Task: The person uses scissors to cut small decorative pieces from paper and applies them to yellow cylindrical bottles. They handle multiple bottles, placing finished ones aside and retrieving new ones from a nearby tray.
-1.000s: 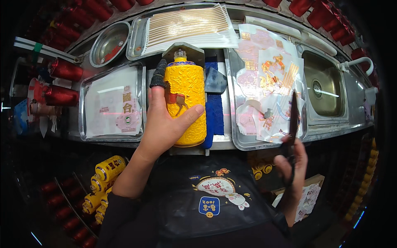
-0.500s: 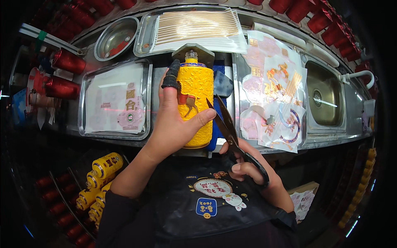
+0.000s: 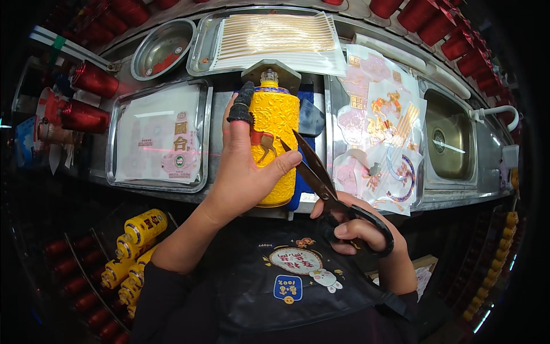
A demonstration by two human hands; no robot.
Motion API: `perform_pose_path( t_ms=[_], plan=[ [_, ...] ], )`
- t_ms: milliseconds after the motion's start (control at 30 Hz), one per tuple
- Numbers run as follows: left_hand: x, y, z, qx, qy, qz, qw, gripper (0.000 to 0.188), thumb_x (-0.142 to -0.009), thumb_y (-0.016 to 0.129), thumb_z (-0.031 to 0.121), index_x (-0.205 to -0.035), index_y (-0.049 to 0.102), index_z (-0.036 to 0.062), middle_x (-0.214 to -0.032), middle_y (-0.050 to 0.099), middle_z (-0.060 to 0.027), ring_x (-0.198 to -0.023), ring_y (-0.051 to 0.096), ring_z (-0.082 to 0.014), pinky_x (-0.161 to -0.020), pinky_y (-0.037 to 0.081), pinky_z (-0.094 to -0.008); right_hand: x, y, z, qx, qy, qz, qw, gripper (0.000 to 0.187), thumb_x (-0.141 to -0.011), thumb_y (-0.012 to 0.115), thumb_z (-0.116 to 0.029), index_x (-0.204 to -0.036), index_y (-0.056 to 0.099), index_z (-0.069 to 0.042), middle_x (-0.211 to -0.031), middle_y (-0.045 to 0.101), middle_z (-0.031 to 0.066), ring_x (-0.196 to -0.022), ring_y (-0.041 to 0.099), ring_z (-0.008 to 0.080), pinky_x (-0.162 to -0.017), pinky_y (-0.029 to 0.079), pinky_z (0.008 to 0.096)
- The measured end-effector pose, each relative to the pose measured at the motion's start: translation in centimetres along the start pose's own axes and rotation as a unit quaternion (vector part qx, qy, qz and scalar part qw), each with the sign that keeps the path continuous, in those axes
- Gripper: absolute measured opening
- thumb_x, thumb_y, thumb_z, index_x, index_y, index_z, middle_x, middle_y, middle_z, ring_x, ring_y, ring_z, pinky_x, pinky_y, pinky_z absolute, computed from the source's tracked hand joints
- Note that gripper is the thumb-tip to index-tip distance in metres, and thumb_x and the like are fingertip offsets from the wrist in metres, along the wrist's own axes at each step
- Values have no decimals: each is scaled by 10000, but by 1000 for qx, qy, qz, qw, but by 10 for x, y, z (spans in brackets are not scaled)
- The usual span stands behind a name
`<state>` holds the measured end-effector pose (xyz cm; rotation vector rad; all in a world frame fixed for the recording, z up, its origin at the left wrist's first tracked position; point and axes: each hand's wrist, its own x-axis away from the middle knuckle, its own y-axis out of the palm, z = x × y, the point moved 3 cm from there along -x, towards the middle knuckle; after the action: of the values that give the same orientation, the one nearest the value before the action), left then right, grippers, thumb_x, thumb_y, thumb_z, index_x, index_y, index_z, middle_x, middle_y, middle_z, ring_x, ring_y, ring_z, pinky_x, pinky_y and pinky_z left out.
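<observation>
A yellow embossed bottle (image 3: 276,114) with a clear neck lies on the worktop, its neck at a metal bracket (image 3: 274,70). My left hand (image 3: 243,163) is wrapped round its left side, the thumb across its lower part; black covers sit on the fingertips. A brown horse-like decal (image 3: 267,148) shows on the bottle beside that hand. Black-handled scissors (image 3: 316,172) are in my right hand (image 3: 361,226), with fingers through the loops. Their blades stand apart, pointing up toward the bottle's right side near my left thumb. Whether the blades touch the bottle, I cannot tell.
A tray of paper sheets (image 3: 112,143) stands left, a steel bowl (image 3: 137,63) behind it. Striped sheets lie in a far tray (image 3: 200,43). Decal sheets (image 3: 372,126) cover the right tray beside a sink (image 3: 450,166). Yellow bottles (image 3: 146,225) are stacked lower left.
My right hand has shifted slightly right, and the scissors' handles are spread a little wider. My left hand keeps its hold on the bottle. The whole view has shifted slightly.
</observation>
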<state>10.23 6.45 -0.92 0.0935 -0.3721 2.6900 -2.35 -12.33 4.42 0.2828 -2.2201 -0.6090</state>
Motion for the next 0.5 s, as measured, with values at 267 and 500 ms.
perform_pose_path(
  t_ms=[267, 500],
  plan=[
    [0, 1, 5, -33, -13, 6, 999, 953, -789, 848, 241, -1457, 227, -32, -1455, 277, -220, -1251, 490, -299, -1063, 427, -406, 3, -2, -11, -5, 7, -11, 1000, 493, -762, 577, -176, -1185, 498, 67, -732, 483, 51, -466, 383, 80, -450, 293, 230],
    [1, 4, 5, 11, -26, 9, 1000, 949, -786, 850, 255, -1449, 235, -29, -1468, 263, -225, -1256, 492, -310, -1051, 439, -406, 4, -9, -13, -33, 35, -47, 998, 385, -824, 552, -115, -1185, 535, 18, -808, 432, 19, -523, 382, 74, -493, 310, 218]
  ],
)
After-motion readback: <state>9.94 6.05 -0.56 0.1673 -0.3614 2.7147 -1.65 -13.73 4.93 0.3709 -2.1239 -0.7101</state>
